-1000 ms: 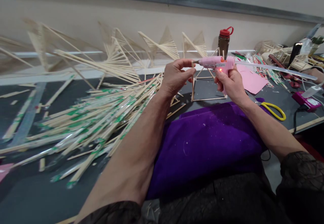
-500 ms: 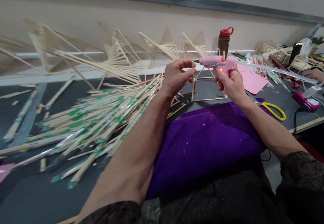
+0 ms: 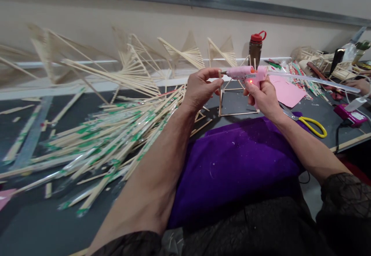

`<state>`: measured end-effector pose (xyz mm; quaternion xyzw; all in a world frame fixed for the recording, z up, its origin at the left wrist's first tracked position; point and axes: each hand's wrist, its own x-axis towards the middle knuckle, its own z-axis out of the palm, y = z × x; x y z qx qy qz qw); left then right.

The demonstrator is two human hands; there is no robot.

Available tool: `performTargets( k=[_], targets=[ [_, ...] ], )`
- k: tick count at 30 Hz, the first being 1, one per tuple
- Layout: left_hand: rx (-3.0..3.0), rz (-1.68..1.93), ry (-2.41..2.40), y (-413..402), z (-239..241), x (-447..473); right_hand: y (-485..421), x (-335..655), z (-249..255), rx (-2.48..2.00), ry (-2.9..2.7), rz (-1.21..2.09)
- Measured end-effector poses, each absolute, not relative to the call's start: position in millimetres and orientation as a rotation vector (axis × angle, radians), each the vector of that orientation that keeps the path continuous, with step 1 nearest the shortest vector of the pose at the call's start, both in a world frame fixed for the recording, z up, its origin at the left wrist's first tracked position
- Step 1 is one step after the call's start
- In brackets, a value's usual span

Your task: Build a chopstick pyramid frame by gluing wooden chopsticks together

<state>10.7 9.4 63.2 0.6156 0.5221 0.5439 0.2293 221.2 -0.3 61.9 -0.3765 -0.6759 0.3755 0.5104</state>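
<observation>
My right hand (image 3: 263, 95) is wrapped round a pink hot glue gun (image 3: 242, 72) with a red light lit on its side. A long clear glue stick (image 3: 313, 80) sticks out of its back end. The nozzle points left and meets the top of an upright stick on a small wooden stick frame (image 3: 239, 114). Fingers of my left hand (image 3: 203, 86) pinch that frame near its top, close beside the nozzle; whether glue is coming out is too small to see. The frame stands on the dark table, behind a folded purple cloth (image 3: 240, 159).
Bundled chopsticks in plastic sleeves (image 3: 116, 136) spread across the left. Fan-shaped stick structures (image 3: 185, 53) line the wall. A bottle with a red cap (image 3: 255, 49) stands behind the glue gun. Yellow-handled scissors (image 3: 313, 127), pink paper (image 3: 286, 90) and a purple device (image 3: 350, 115) lie rightward. Another person's hand (image 3: 359, 85) shows far right.
Hardly anything differs. The view has shifted slightly, and the glue gun's nozzle stays at the top of the stick beside my left fingers.
</observation>
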Motion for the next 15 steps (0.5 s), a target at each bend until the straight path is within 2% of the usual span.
performTargets(
  k=[15],
  targets=[
    [1.687, 1.505, 1.415, 10.2, 62.1, 10.3, -3.4, 221.5, 62.8, -0.907, -1.605, 0.901]
  ],
)
